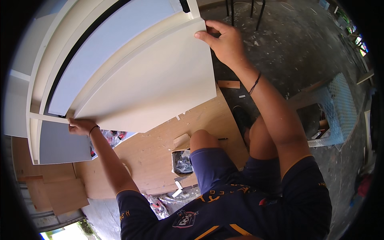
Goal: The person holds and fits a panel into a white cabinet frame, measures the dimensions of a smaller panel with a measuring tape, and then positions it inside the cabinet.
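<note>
A large off-white flat panel [160, 76] stands against a white cabinet frame [38, 92], its broad face toward me. My right hand [228, 42] grips the panel's upper right corner, thumb on the near face and fingers bent over the edge. At the other end, my left hand [81, 126] is closed at the panel's left corner, beside a narrow crosspiece of the frame; its fingertips are partly hidden. Behind the panel, a pale bluish board [116, 52] lies inside the frame, bordered by a black rail [74, 56].
Under my knee is a wooden board [152, 160] with a small box of plastic bags [183, 162] on it. Bagged parts [112, 138] lie by my left forearm. On the right, a bubble-wrapped piece [342, 108] rests on the dark floor, below stool legs [260, 14].
</note>
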Demonstrator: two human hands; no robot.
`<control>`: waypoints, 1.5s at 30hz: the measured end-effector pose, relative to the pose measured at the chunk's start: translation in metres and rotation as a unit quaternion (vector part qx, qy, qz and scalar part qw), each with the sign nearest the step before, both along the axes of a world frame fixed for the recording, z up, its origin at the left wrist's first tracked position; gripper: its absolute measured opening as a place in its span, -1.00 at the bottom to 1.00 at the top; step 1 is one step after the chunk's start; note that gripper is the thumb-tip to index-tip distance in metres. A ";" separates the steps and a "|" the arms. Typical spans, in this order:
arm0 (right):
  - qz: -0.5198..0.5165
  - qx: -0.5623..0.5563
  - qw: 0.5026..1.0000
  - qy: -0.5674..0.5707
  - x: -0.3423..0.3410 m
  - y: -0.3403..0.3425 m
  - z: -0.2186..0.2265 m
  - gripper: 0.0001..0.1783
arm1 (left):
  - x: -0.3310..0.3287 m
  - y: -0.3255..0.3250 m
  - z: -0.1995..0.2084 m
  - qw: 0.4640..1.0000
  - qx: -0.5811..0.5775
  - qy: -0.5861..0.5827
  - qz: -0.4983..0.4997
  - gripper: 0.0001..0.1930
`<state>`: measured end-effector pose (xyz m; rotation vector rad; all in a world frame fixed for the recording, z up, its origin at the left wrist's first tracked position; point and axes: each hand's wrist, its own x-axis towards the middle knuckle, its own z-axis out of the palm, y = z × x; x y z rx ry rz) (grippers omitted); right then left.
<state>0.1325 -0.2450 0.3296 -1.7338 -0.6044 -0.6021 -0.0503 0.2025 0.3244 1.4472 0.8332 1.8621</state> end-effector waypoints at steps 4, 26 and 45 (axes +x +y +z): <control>-0.014 0.002 0.999 -0.040 0.001 0.001 -0.001 -0.62 | 0.000 -0.007 0.003 1.000 -0.019 0.012 0.004 -0.44; 0.038 0.016 0.999 -0.020 -0.001 -0.006 0.003 -0.72 | -0.002 0.012 -0.006 0.992 -0.033 -0.057 -0.107 -0.51; 0.046 0.049 0.998 0.006 -0.001 0.000 0.001 -0.75 | 0.002 -0.013 0.004 1.000 0.008 -0.018 -0.010 -0.40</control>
